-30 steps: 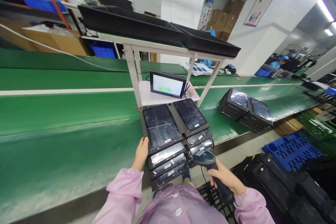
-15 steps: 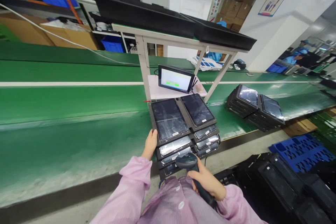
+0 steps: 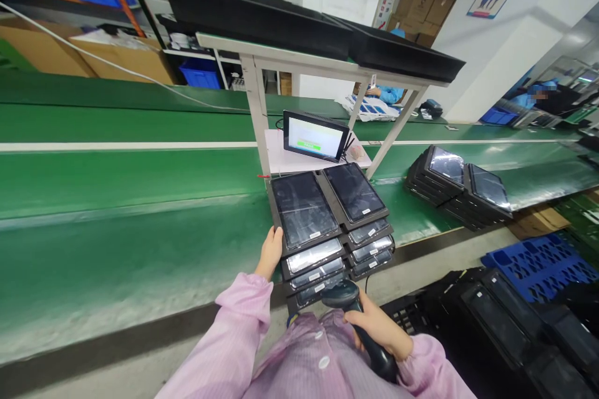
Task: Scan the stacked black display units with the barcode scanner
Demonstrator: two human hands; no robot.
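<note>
In the head view, my right hand [image 3: 380, 327] is wrapped round the grip of a black handheld barcode scanner [image 3: 340, 294]. The scanner's head points at the near side of a stack of black trays [image 3: 322, 199]. Dark tablets, such as the left one [image 3: 304, 209] and the right one [image 3: 355, 193], lie side by side on the top tray. Shiny tablet edges with small white labels show on the lower layers. At the stack's left edge, my left hand [image 3: 270, 252] grips the top tray's rim, its fingertips partly hidden.
A small monitor [image 3: 314, 137] stands on a white shelf behind the trays, under a rack holding long black trays [image 3: 281, 19]. Another tray stack [image 3: 458, 187] sits right on the green conveyor [image 3: 131, 249]. Black trays [image 3: 500, 330] and a blue pallet [image 3: 538, 268] are lower right.
My right hand and the scanner have shifted slightly right and down, uncovering more of the lower-left tablet edges. My left hand stays on the tray's edge.
</note>
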